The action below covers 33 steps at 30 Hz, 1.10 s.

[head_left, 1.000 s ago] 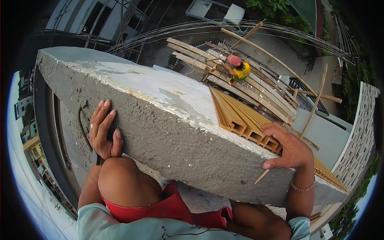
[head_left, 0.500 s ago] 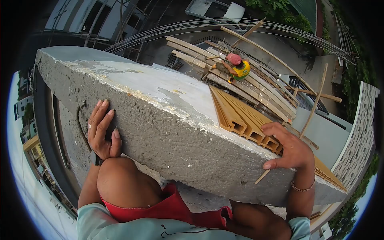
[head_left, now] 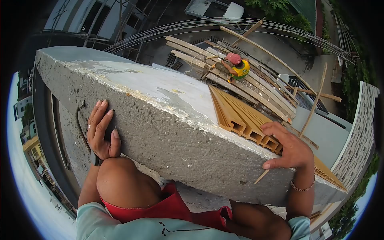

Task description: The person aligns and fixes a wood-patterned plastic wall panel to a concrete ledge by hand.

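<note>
My left hand (head_left: pixel 103 132) lies flat on the rough grey concrete top (head_left: pixel 172 140) of a wall, its fingers stretched out. A ring and a dark wristband show on that side. My right hand (head_left: pixel 291 147) curls over the end of a tan fluted panel (head_left: pixel 244 116) with hollow channels, which lies against the wall's outer face. The right thumb rests apart from the fingers, by the concrete edge. A thin wooden stick (head_left: pixel 262 176) pokes out beneath that thumb; whether the hand grips it is hidden.
Below the wall, a person in a red cap and yellow vest (head_left: pixel 241 69) sits on scaffold planks (head_left: pixel 264 90). Wooden poles (head_left: pixel 316 100) rise around them. Power lines (head_left: pixel 176 25) cross behind, above a parked white truck (head_left: pixel 234 12). The wall has a sheer drop beyond its outer edge.
</note>
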Tool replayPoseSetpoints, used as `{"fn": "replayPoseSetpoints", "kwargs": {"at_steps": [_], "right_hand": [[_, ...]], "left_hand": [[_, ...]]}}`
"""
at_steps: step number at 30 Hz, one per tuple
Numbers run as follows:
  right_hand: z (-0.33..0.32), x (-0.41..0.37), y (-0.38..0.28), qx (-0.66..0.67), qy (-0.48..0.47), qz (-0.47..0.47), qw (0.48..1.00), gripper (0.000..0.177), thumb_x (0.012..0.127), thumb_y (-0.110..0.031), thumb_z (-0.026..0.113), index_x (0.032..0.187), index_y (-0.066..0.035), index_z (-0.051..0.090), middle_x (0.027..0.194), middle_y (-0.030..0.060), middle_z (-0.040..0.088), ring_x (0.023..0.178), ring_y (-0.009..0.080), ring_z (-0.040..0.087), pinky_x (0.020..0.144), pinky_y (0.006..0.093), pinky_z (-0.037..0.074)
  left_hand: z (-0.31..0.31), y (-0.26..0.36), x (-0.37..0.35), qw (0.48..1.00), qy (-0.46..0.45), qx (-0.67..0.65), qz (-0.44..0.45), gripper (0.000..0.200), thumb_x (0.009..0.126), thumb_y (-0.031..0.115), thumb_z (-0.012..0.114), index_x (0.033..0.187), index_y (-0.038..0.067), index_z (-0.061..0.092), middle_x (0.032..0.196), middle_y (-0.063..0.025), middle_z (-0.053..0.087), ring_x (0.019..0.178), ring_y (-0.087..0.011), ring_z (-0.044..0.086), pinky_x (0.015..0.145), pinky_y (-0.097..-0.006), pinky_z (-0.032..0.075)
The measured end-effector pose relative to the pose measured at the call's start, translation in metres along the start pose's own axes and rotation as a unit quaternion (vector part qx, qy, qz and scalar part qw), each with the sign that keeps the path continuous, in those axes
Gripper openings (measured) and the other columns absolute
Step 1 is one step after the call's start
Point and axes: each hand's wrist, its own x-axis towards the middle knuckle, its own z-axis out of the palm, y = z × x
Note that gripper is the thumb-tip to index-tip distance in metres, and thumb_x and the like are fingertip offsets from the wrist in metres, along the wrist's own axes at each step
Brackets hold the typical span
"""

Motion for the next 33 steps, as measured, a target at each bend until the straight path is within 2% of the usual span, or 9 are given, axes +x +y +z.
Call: {"fn": "replayPoseSetpoints", "kwargs": {"at_steps": [33], "right_hand": [[0.0002, -0.0003, 0.0017, -0.003, 0.002, 0.001, 1.000, 0.074, 0.061, -0.046, 0.087, 0.116, -0.010, 0.052, 0.124, 0.0124, 0.051, 0.116, 0.0341, 0.053, 0.097, 0.0408, 0.043]], "left_hand": [[-0.0017, 0.0017, 0.0013, 1.000, -0.007, 0.005, 0.000, 0.039, 0.085, 0.020, 0.052, 0.115, -0.005, 0.063, 0.125, -0.0252, 0.058, 0.122, -0.0430, 0.051, 0.104, -0.0496, 0.038]]}}
